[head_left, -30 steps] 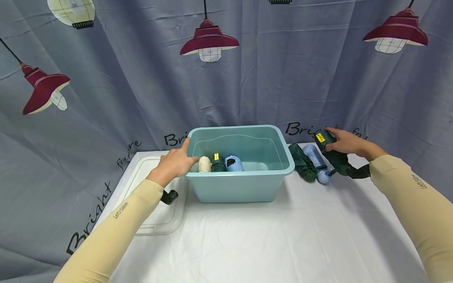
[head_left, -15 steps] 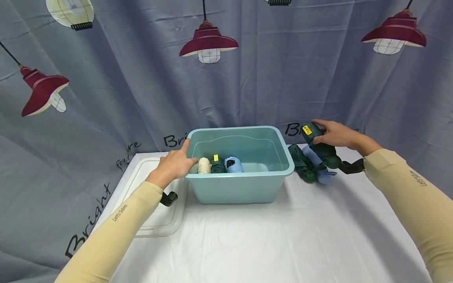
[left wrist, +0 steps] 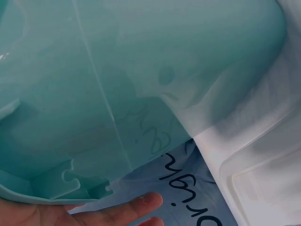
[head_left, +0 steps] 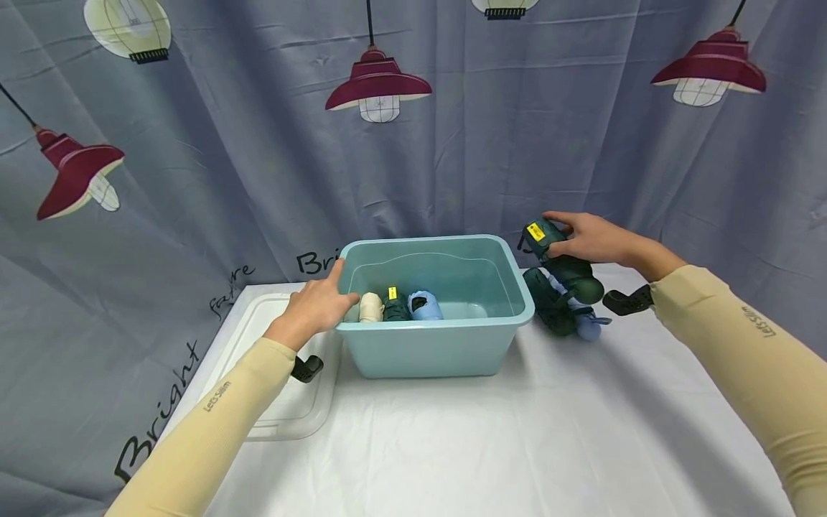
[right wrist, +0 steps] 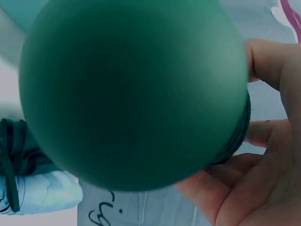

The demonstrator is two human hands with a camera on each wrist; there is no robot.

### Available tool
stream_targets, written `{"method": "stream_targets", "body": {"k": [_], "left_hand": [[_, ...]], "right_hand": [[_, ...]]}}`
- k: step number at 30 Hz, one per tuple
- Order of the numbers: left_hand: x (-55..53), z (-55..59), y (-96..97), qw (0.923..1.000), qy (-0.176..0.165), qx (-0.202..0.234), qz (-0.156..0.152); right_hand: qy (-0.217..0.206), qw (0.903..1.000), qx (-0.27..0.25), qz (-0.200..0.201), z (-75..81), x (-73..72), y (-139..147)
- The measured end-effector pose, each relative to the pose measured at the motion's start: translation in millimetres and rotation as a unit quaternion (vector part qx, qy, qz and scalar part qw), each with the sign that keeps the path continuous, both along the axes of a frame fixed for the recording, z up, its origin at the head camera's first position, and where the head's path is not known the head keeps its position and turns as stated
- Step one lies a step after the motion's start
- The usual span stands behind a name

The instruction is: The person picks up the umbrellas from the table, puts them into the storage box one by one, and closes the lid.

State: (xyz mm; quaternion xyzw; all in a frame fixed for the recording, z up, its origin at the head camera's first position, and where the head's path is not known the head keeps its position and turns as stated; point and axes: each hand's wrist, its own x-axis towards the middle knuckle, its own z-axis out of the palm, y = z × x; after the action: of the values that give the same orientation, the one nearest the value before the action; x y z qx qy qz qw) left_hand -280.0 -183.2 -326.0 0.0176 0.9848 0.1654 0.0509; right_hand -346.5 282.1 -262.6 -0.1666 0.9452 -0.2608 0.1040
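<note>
At the storage bin, light teal plastic, my left hand holds the left rim, thumb over the inside, fingers straight along the outside in the left wrist view. My right hand grips a folded dark green umbrella with a yellow tag, raised right of the bin. Its round end fills much of the right wrist view. Beneath it on the table lie another folded dark green umbrella and a folded light blue umbrella, partly covered. Inside the bin stand a cream roll, a dark green one and a light blue one.
A clear plastic lid lies on the white table left of the bin, partly under my left forearm. Close behind the bin hangs a grey-blue curtain printed with lamps.
My right hand has carried the dark green umbrella leftward and slightly up toward the bin, over the umbrellas on the table. The left hand stays at the rim.
</note>
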Motion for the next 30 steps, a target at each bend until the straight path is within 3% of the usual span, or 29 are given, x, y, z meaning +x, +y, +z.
{"method": "stream_targets", "body": {"k": [14,30], "left_hand": [[1.0,2.2,-0.6,1.0,0.001,0.005,-0.003],[1.0,1.1,-2.3,1.0,-0.003,0.004,-0.001]], "right_hand": [[-0.013,0.9991,-0.013,-0.037,20.7,7.3,-33],[-0.047,0.9988,0.015,0.004,24.1,7.0,-74]]}}
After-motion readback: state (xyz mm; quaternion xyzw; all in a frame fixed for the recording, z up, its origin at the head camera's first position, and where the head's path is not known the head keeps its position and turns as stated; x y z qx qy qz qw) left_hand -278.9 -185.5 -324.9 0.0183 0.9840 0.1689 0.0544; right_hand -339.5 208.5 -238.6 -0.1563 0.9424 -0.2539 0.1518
